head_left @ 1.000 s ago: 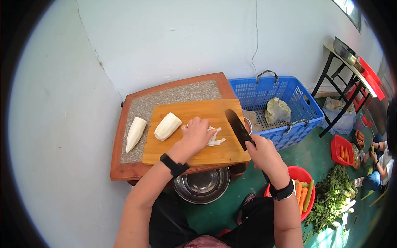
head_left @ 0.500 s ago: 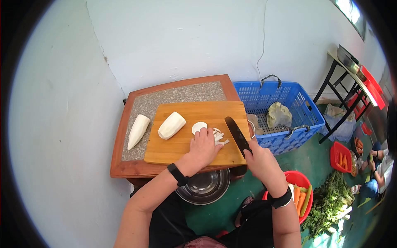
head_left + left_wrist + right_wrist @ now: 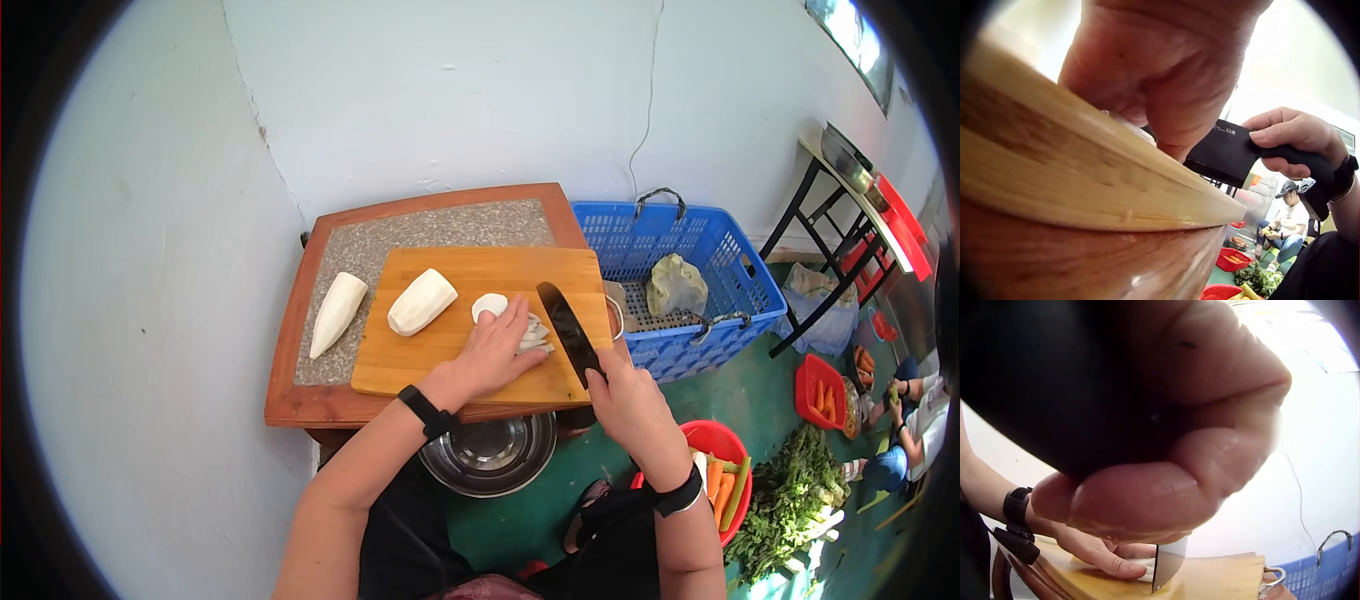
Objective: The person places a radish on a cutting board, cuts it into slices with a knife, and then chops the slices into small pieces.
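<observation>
On the wooden cutting board (image 3: pixel 520 268), my left hand (image 3: pixel 488 360) lies with extended fingers over cut white strips (image 3: pixel 536 343), partly covering them. A round white slice (image 3: pixel 489 307) sits just beyond its fingertips. My right hand (image 3: pixel 632 405) grips the black handle of a broad dark knife (image 3: pixel 566 328), whose blade is right of the strips; the right wrist view shows the blade (image 3: pixel 1169 565) beside my left hand (image 3: pixel 1094 550). A thick peeled white piece (image 3: pixel 422 302) rests on the board's left half, and a tapered one (image 3: pixel 338 315) on the stone tabletop.
A blue crate (image 3: pixel 660 345) with a wrapped vegetable stands right of the table (image 3: pixel 285 385). Below are a metal basin (image 3: pixel 490 455) and a red bucket (image 3: pixel 735 505) of carrots. Leafy greens (image 3: pixel 795 490) lie on the floor; a seated person (image 3: pixel 1288 219) is farther off.
My left hand has shifted right over the strips and its fingers have spread out, uncovering the round slice. My right hand still holds the knife, which has moved slightly left.
</observation>
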`<state>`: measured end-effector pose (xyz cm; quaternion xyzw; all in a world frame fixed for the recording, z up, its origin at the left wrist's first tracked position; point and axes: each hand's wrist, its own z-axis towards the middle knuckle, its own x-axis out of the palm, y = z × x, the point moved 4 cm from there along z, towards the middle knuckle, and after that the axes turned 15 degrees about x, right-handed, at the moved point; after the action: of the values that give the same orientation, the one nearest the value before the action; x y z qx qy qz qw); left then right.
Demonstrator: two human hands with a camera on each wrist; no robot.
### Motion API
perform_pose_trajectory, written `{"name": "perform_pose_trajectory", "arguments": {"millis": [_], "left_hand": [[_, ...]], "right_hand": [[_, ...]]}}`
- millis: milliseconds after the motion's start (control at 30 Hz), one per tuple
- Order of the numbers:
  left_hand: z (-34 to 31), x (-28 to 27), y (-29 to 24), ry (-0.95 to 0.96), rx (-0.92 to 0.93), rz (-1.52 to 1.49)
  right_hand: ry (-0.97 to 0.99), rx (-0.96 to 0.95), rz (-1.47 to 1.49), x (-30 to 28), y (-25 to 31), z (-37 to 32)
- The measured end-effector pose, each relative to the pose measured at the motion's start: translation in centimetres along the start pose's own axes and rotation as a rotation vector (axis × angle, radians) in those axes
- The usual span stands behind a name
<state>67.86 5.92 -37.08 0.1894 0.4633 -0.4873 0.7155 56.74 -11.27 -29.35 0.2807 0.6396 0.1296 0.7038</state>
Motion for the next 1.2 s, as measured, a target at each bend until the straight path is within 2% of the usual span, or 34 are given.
{"name": "perform_pose_trajectory", "arguments": {"millis": [100,200,300,400,500,600,833,1033,1200], "left_hand": [[0.5,-0.2,-0.3,0.15,-0.117,-0.106],[0.8,-0.8,-0.8,0.167,-0.087,-0.093],[0.7,-1.0,-0.8,0.132,-0.073,-0.09],[0.5,-0.8,-0.7,-0.006,-0.038,-0.084],[0.4,-0.6,-0.5,0.015,-0.051,-0.112],[0.1,-0.4,-0.2,-0.076,-0.003,-0.14],[0.0,-0.6,-1.6,-0.133,-0.02,-0.035],[-0.2,0.4,-1.8,-0.146,-0.034,0.041],[-0.1,0.1,-2.1,-0.156,-0.028,0.05]], "right_hand": [[0.012,0.009,-0.002,0.0,0.1,0.0],[0.054,0.054,0.033,0.0,-0.1,0.2],[0.08,0.084,0.061,0.0,-0.4,0.3],[0.059,0.076,0.059,0.2,-0.2,0.4],[0.023,0.039,0.061,0.4,0.1,0.2],[0.047,0.049,0.056,0.7,0.4,0.2],[0.021,0.021,-0.005,1.3,0.7,0.6],[0.056,0.09,0.069,0.9,1.0,0.6],[0.012,0.027,-0.028,1.3,1.1,0.5]]}}
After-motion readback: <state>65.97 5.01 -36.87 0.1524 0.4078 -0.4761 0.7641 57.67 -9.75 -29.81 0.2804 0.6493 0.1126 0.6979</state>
